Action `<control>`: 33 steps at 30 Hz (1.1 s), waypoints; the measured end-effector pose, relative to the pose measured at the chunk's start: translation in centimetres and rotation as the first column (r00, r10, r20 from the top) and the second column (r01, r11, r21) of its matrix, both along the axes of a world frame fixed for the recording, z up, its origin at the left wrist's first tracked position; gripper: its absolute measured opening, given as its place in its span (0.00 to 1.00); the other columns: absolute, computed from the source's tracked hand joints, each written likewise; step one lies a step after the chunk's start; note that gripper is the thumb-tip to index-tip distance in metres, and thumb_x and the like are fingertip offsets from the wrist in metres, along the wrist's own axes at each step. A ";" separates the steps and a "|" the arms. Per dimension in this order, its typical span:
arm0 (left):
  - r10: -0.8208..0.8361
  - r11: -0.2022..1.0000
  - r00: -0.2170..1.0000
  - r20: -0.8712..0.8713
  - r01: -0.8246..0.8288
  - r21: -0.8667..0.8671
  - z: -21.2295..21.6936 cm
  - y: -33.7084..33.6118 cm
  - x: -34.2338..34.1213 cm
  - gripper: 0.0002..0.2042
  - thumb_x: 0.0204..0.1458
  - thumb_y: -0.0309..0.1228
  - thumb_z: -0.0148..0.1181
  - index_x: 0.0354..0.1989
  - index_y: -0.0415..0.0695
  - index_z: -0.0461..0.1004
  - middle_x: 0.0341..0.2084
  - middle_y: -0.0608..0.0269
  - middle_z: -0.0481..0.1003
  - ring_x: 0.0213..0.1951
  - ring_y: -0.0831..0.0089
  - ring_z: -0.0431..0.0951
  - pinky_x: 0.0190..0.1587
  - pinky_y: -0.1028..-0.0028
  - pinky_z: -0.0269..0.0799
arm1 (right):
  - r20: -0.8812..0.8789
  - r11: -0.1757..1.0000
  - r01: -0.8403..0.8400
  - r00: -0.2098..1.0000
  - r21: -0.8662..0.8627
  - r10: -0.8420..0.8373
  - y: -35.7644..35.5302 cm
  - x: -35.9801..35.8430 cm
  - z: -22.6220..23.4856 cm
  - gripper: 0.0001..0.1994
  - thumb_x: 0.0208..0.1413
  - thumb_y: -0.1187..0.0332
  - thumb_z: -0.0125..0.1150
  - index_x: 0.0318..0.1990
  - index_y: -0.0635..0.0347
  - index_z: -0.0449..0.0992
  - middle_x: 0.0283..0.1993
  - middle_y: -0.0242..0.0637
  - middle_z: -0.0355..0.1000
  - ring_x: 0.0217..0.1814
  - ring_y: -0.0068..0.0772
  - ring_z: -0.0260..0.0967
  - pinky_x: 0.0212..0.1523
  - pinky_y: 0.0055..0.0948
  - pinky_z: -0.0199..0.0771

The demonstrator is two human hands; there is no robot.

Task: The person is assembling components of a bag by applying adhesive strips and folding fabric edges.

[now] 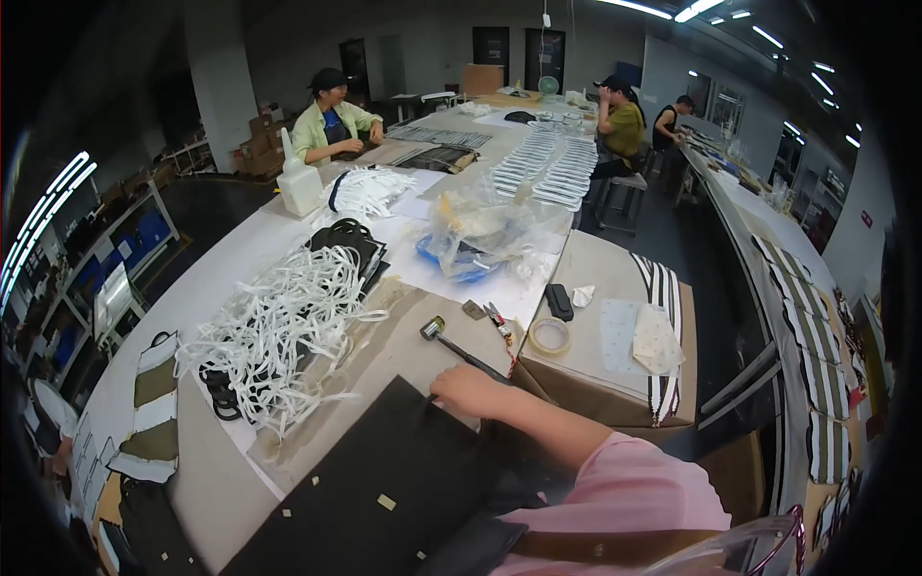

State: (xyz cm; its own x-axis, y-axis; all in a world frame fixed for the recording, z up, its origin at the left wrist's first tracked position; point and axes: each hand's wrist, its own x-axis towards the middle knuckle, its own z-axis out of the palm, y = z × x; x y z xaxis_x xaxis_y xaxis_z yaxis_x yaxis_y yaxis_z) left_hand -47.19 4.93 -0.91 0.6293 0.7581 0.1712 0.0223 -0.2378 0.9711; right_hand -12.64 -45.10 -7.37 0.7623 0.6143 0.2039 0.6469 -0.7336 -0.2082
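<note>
A large black fabric-like panel (375, 480) lies slanted across the near part of the table, with a few small pale yellow pieces on it. My right hand (465, 390), at the end of a pink sleeve, rests at the panel's upper right edge. Its fingers are curled there, closed on that edge, with the tips partly hidden. Just beyond the hand lies a hammer (449, 340) with a dark handle. Left of the panel spreads a tangled heap of white straps (279, 336) with black looped pieces under it. My left hand is out of sight.
Right of the hammer stands a cardboard box (615, 384) bearing a tape roll (549, 336) and a black case (558, 301). Pliers (497, 319) lie nearby. Farther back are a plastic bag (480, 230), a white squeeze bottle (300, 182) and several people seated at work.
</note>
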 end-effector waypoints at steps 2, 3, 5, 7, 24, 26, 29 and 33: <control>0.058 0.996 0.987 -0.147 -0.048 0.071 4.7 -1.2 -1.1 0.08 0.58 0.25 0.60 0.45 0.40 0.76 0.32 0.68 0.75 0.31 0.81 0.71 0.31 0.82 0.65 | 0.232 0.985 -0.085 0.972 0.149 0.049 0.2 0.7 2.6 0.09 0.50 0.71 0.62 0.40 0.57 0.76 0.34 0.35 0.72 0.41 0.46 0.70 0.46 0.41 0.67; 0.170 0.962 0.978 -0.118 -0.138 0.236 5.4 -0.5 -1.6 0.11 0.59 0.31 0.58 0.46 0.39 0.76 0.35 0.64 0.76 0.34 0.77 0.73 0.37 0.80 0.66 | 0.400 0.960 -0.120 0.917 0.251 0.010 0.3 1.0 3.9 0.09 0.48 0.74 0.62 0.39 0.57 0.77 0.34 0.35 0.72 0.40 0.45 0.69 0.45 0.40 0.67; 0.371 0.790 0.928 -0.036 -0.295 0.538 6.4 2.0 -3.3 0.20 0.61 0.43 0.55 0.50 0.38 0.76 0.41 0.56 0.78 0.41 0.68 0.76 0.49 0.75 0.68 | 0.524 0.855 -0.179 0.843 0.486 -0.121 0.7 1.1 7.0 0.11 0.45 0.78 0.61 0.39 0.57 0.77 0.36 0.35 0.72 0.41 0.44 0.68 0.44 0.40 0.66; 0.482 0.653 0.876 0.003 -0.361 0.666 5.7 4.3 -4.8 0.25 0.63 0.49 0.53 0.51 0.37 0.77 0.44 0.52 0.80 0.45 0.63 0.77 0.55 0.73 0.69 | 0.542 0.710 -0.256 0.814 0.656 -0.208 2.0 1.6 7.9 0.16 0.40 0.82 0.61 0.40 0.58 0.78 0.38 0.36 0.72 0.42 0.46 0.68 0.43 0.40 0.67; 0.194 0.773 0.944 0.267 -0.315 0.550 4.4 -0.2 -2.7 0.07 0.67 0.23 0.43 0.47 0.35 0.68 0.51 0.50 0.75 0.43 0.71 0.79 0.50 0.75 0.74 | -0.219 0.263 0.155 0.947 0.952 0.235 4.8 7.0 4.1 0.13 0.63 0.76 0.48 0.52 0.61 0.75 0.37 0.36 0.77 0.35 0.26 0.76 0.39 0.22 0.73; 0.203 0.715 0.928 0.312 -0.358 0.600 4.2 -1.4 -4.0 0.07 0.67 0.23 0.43 0.48 0.35 0.67 0.52 0.48 0.75 0.46 0.67 0.79 0.52 0.73 0.74 | -0.244 0.322 0.166 0.945 0.932 0.219 4.9 6.1 3.4 0.12 0.63 0.76 0.51 0.52 0.61 0.74 0.45 0.36 0.76 0.43 0.25 0.74 0.46 0.23 0.73; 0.252 0.516 0.953 0.167 -0.279 0.810 -1.7 -3.2 -6.3 0.10 0.64 0.18 0.42 0.50 0.34 0.67 0.52 0.45 0.75 0.54 0.58 0.75 0.59 0.63 0.70 | -0.355 0.357 0.205 0.830 0.912 0.430 1.4 7.0 -1.5 0.17 0.60 0.82 0.48 0.55 0.60 0.72 0.52 0.34 0.74 0.54 0.23 0.70 0.54 0.21 0.67; 0.270 0.663 0.868 -0.417 0.147 0.734 -10.8 -7.0 -8.3 0.15 0.56 0.14 0.50 0.52 0.38 0.73 0.50 0.50 0.77 0.50 0.55 0.78 0.51 0.65 0.75 | -0.744 0.678 0.453 0.633 0.579 0.212 1.2 5.0 -4.6 0.25 0.59 0.83 0.46 0.65 0.59 0.67 0.62 0.35 0.69 0.61 0.26 0.67 0.61 0.20 0.62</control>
